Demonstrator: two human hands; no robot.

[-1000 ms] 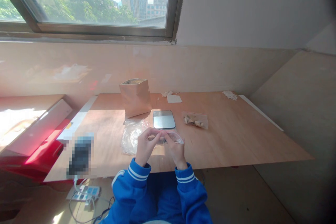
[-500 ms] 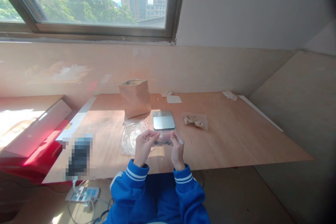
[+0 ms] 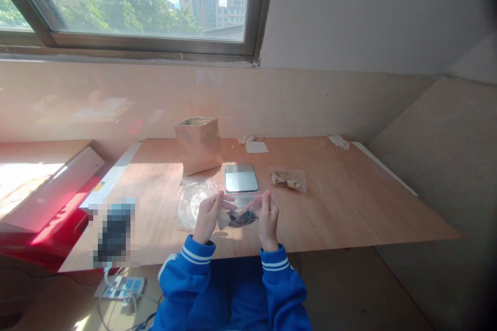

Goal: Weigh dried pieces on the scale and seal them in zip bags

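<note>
A clear zip bag (image 3: 241, 212) with dark pieces at its bottom is stretched between my hands, its reddish zip strip along the top. My left hand (image 3: 208, 215) pinches the top left corner. My right hand (image 3: 268, 220) grips the top right corner, thumb up. Just beyond the bag lies a flat silver scale (image 3: 241, 178). To the right of the scale rests a second zip bag (image 3: 288, 179) holding pale brown pieces. Crumpled clear plastic bags (image 3: 192, 204) lie beside my left hand.
An open brown paper pouch (image 3: 199, 146) stands behind the plastic bags. A white paper piece (image 3: 257, 147) and a crumpled tissue (image 3: 339, 141) lie toward the back edge. A blurred-out dark object (image 3: 114, 232) is at the table's left, above a power strip (image 3: 123, 288) with cables.
My hands have moved apart, pulling the zip bag's top edge out wide. The bag now hangs spread, with its dark contents in plain sight.
</note>
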